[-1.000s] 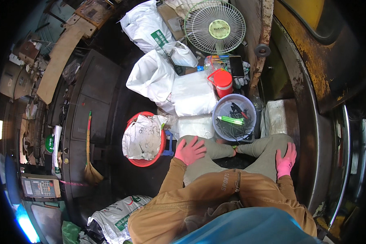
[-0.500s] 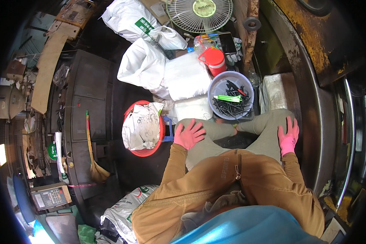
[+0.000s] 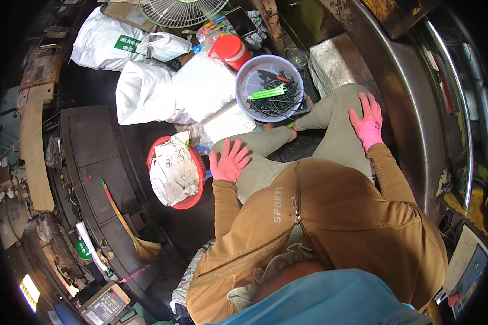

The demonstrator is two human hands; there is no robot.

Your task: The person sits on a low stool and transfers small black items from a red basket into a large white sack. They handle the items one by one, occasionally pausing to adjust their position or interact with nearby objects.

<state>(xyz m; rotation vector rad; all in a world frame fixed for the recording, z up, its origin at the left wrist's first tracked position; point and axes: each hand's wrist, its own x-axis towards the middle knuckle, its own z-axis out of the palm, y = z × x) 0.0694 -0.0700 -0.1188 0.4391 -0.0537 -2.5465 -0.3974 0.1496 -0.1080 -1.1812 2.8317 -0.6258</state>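
Note:
My left hand [image 3: 230, 161], in a pink glove, rests on my left knee with its fingers spread. On my right knee lies my right hand [image 3: 370, 122], gloved alike, its fingers apart. Neither holds anything. Between and beyond my knees stands a pale lavender plastic basin [image 3: 249, 74] with many thin black pieces [image 3: 287, 100] in it. A bundle of bright green strips [image 3: 268, 92] lies on top of them, beside a small red-handled item [image 3: 282, 79]. Left of my left hand is a red basket [image 3: 200, 169] with a white sack [image 3: 172, 168] in it.
A red jug [image 3: 233, 49] stands behind the basin, near a fan [image 3: 184, 12] and a dark phone-like slab [image 3: 240, 21]. White sacks [image 3: 146, 92] fill the far left. A broom [image 3: 143, 249] leans against a dark metal cabinet [image 3: 100, 162]. Metal machinery [image 3: 406, 97] flanks my right.
The view has turned, so the basin, jug, sacks and fan sit further up and left in the picture. Both hands remain on my knees, fingers spread.

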